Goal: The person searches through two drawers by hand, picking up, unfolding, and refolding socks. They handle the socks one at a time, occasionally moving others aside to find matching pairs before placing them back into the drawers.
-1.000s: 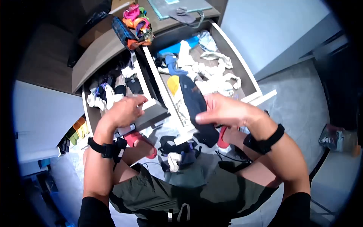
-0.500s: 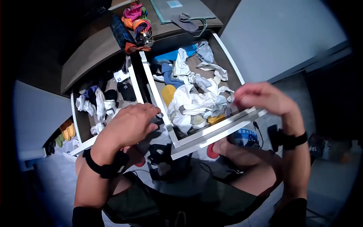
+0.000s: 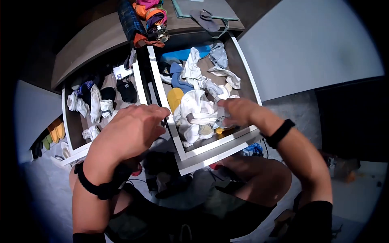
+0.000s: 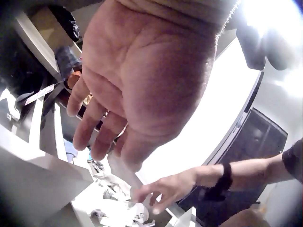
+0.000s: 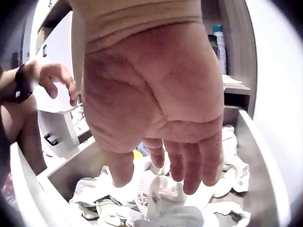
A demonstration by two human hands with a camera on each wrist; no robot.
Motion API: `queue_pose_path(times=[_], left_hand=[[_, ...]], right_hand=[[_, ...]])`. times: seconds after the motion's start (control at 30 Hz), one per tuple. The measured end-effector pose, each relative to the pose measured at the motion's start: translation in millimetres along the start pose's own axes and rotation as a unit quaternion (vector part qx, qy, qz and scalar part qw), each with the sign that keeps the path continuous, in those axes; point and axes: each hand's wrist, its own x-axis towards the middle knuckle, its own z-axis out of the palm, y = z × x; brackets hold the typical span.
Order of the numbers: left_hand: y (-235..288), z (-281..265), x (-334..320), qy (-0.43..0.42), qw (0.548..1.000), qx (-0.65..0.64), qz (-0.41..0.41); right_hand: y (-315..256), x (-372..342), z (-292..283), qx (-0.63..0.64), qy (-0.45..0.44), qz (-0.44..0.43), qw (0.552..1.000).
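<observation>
My right hand (image 3: 243,111) is over the right drawer (image 3: 248,77), fingers straight and pointing down at a heap of white socks (image 3: 196,107). In the right wrist view its fingertips overlap the socks, with nothing gripped. A yellow sock (image 3: 175,98) and a blue sock (image 3: 181,83) lie along that drawer's left side. My left hand (image 3: 127,127) hovers palm down between the two drawers, its fingertips by the right drawer's left wall. The left wrist view shows those fingers loosely extended and holding nothing. White and dark socks (image 3: 127,91) lie in the left drawer (image 3: 141,83).
On the cabinet top (image 3: 97,32) are a dark plaid bundle (image 3: 130,22), colourful cloth (image 3: 156,16) and a grey cloth item (image 3: 206,20). A pale panel (image 3: 308,52) stands to the right. Dark things (image 3: 162,174) lie on the floor between the person's legs.
A second ago my right hand held a dark garment above the right drawer; it is no longer in that hand. The right hand swung right, then back over the socks. The left hand left the left drawer's front.
</observation>
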Motion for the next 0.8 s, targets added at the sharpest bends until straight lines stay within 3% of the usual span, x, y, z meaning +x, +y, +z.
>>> queue_pose_path(times=[0.13,0.17,0.2,0.27,0.37,0.47,0.5,0.6,0.67,0.7,0.73,0.77,0.8], left_hand=[[-15.4,7.9,-4.8,0.063,0.998,-0.031,0.007],[-18.6,9.8,-6.1,0.068,0.997,-0.037,0.014],[-18.1,9.7,-5.5,0.070,0.997,-0.039,0.011],[-13.1,6.3,-2.3,0.075,0.996,-0.040,0.009],[1.2,-4.5,7.0,0.021,0.998,-0.051,-0.040],[9.5,10.2,15.1,0.084,0.985,-0.153,-0.011],[20.1,7.7,19.3,0.071,0.977,-0.202,-0.020],[33.7,28.2,33.4,0.117,0.938,-0.326,0.007],[29.3,35.6,42.9,0.106,0.926,-0.362,-0.015],[27.7,34.6,47.4,0.104,0.931,-0.349,-0.037],[28.5,32.5,51.4,0.103,0.934,-0.336,-0.060],[28.0,22.8,50.2,0.049,0.938,-0.335,-0.075],[22.4,22.3,51.3,0.069,0.934,-0.339,-0.087]], right_hand=[[-2.5,9.9,0.5,0.051,0.007,-0.010,0.999],[-2.8,-1.5,-13.0,0.133,0.042,0.035,0.990],[24.4,0.0,-1.3,0.292,0.113,-0.038,0.949],[27.0,-20.7,-21.6,0.440,0.148,-0.015,0.885],[18.5,-41.3,-32.0,0.548,0.226,0.018,0.805],[-7.1,-48.3,-35.3,0.600,0.250,-0.003,0.760],[-16.5,-46.6,-33.9,0.634,0.226,-0.049,0.738],[-46.1,-39.9,-35.9,0.656,0.143,-0.131,0.730],[-58.1,-34.8,-35.4,0.705,0.075,-0.192,0.678],[-56.7,-34.4,-37.9,0.643,0.080,-0.218,0.730],[-49.7,-30.9,-36.6,0.631,0.077,-0.206,0.744],[-38.8,-26.1,-35.8,0.617,0.073,-0.197,0.758],[-28.9,-20.3,-33.6,0.603,0.071,-0.188,0.772]])
